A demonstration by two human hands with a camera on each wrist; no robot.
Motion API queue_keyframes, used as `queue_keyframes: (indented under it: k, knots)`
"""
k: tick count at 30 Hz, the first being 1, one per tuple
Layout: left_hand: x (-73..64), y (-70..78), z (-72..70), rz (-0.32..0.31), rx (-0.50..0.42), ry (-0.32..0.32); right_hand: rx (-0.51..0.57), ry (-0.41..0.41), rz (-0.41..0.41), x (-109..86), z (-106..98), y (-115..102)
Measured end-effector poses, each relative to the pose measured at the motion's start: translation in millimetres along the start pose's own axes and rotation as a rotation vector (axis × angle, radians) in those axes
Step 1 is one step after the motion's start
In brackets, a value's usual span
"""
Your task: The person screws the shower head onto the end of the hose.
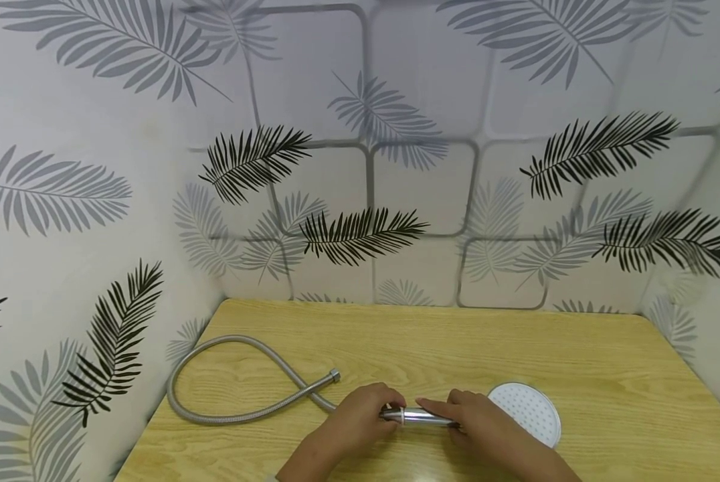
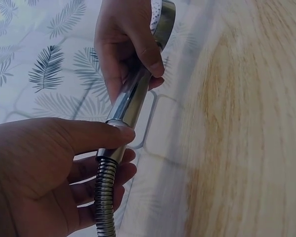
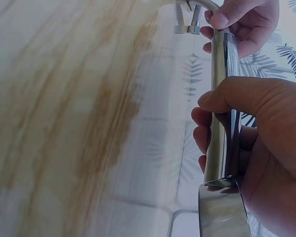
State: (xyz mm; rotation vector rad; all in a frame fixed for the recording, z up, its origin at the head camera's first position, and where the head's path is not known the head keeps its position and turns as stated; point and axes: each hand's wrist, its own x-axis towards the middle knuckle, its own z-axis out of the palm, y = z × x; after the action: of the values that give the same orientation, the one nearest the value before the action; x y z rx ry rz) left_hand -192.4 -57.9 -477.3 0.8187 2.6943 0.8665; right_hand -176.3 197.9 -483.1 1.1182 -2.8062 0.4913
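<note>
Left to right before me runs the long axis of a shiny chrome, tube-shaped shower handle [image 1: 425, 418]. My right grip [image 1: 477, 422] is wrapped round it, thumb on one side and fingers on the other, towards the end that carries the round, white-faced, chrome-rimmed shower head [image 1: 525, 414]. My left grip [image 1: 366, 416] pinches the short, shiny chrome connector [image 2: 110, 154] at the handle's left end, thumb laid over the seam. What counts most, as I judge it, is that connector and handle share one straight line, meeting at a narrow pale ring [image 1: 403, 416]; whether they are fully joined I cannot tell. Of the two, my left grip is nearer that seam. From the connector a grey, ribbed metal hose [image 1: 221, 420] trails off left of the handle, loops over the yellow, wood-grained counter [image 1: 613, 381] and crosses itself, its small silver end nut [image 1: 334, 375] lying beyond the handle and to its left
</note>
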Motion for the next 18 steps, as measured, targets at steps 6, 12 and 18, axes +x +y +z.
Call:
queue_keyframes:
  k: [6,12,18]
  knots:
    - [0.8,-1.0,1.4,-0.012,0.002,-0.019,-0.012,0.023,-0.028,-0.5,-0.3,0.0]
    - [0.7,-1.7,2.8,-0.022,-0.005,-0.04,-0.035,0.048,-0.04,-0.5,-1.7,-1.1]
    - [-0.6,-1.1,2.2,-0.015,-0.018,-0.036,-0.033,0.041,-0.037,0.3,-2.1,-2.2]
